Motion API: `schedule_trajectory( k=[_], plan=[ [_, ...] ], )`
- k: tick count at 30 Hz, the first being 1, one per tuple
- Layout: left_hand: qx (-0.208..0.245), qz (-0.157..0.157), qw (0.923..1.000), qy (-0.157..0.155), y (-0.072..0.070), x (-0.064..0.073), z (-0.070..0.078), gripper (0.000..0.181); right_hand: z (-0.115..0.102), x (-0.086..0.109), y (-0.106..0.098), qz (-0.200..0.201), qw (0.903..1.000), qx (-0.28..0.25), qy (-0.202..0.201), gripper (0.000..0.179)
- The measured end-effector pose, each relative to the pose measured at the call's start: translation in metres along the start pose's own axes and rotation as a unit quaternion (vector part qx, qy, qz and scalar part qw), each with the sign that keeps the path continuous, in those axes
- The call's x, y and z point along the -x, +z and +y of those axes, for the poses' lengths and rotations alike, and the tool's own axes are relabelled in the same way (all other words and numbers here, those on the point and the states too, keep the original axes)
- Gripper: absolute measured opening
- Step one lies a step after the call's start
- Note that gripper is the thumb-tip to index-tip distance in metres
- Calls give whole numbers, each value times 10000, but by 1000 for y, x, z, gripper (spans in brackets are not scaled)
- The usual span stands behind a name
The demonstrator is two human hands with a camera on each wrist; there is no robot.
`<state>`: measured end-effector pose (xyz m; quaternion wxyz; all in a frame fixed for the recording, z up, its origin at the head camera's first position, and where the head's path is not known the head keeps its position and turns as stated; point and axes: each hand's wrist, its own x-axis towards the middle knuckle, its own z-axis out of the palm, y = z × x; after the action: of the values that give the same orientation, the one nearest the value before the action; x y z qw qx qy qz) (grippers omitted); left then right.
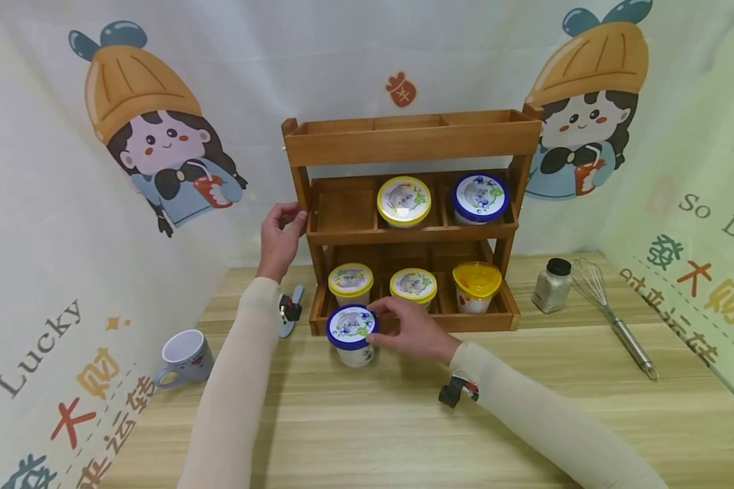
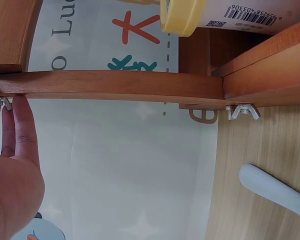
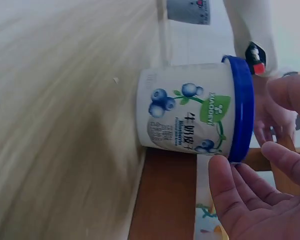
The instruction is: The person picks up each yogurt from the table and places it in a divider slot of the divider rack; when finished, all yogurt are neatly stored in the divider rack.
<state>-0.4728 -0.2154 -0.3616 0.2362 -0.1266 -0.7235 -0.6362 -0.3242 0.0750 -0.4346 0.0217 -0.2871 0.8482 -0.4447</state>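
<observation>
A small white tub with a blue lid [image 1: 351,329] and blueberry print stands on the table in front of the rack's lower tier. My right hand [image 1: 412,329] is at the right side of its lid, fingers spread. In the right wrist view, fingertips [image 3: 222,180] meet or nearly meet the lid's edge, while other fingers stand apart from the lid. At the left upright of the wooden rack [image 1: 412,146], my left hand [image 1: 281,238] touches the wood. The left wrist view has its straight fingers [image 2: 25,130] against the upright beside a wing nut [image 2: 1,103].
Yellow-lidded tubs [image 1: 351,280] stand on the lower tier; another yellow-lidded tub [image 1: 404,202] and a blue-lidded one [image 1: 480,198] are above. A mug [image 1: 186,356] and spatula [image 1: 289,327] lie left; a black-capped jar [image 1: 552,285] and whisk [image 1: 618,326] are right.
</observation>
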Motion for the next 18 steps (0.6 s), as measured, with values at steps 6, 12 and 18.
schedule_trajectory(
  k=[6, 12, 18],
  plan=[
    [-47, 2, 10000, -42, -1, 1, -1, 30, 3, -1, 11, -91, 9988, 481, 0, 59],
    [-123, 43, 9999, -47, 0, 3, -1, 31, 7, -1, 20, -248, 9993, 269, 67, 62],
    [-108, 6, 9999, 8, -1, 2, -1, 33, 12, -2, 25, -237, 9997, 77, 72, 64]
  ],
)
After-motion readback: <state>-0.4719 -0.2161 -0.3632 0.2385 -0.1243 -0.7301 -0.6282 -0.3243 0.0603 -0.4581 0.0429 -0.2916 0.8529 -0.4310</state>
